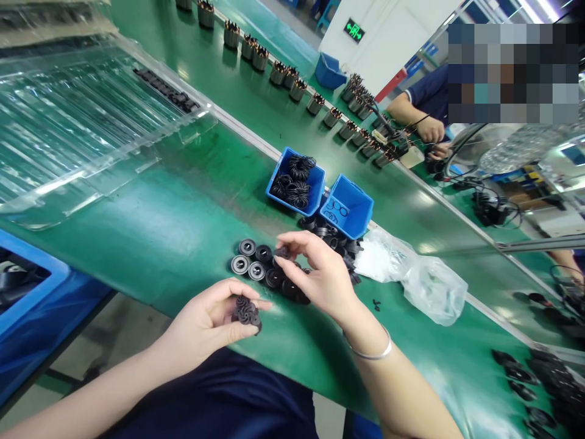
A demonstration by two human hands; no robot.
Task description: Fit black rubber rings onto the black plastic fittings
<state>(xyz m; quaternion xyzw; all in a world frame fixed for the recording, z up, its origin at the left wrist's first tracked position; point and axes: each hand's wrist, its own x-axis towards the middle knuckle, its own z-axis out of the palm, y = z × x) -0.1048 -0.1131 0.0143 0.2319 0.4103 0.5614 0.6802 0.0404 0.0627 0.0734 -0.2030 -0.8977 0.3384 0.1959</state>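
My left hand (pixel 212 320) is closed around several small black ribbed plastic parts (pixel 245 311) with swirled, fan-like tops, held just above the table's near edge. A small dark part (pixel 281 251) sits between the thumb and fingers of my right hand (pixel 317 271), over a cluster of round black caps. The caps (pixel 247 247) stand in rows on the green table, and the ones at left show a pale slot in the middle. My right hand hides some of those at right. A silvery bangle (pixel 386 349) circles my right wrist.
Behind the caps stand a blue bin (pixel 276 192) of black rings and another blue bin (pixel 350 210) holding a few rings. Plastic bags (pixel 420 277) lie at right. Motor cores (pixel 260 58) line the conveyor. A clear tray (pixel 82 122) lies left; a co-worker's hand (pixel 429 129) is at upper right.
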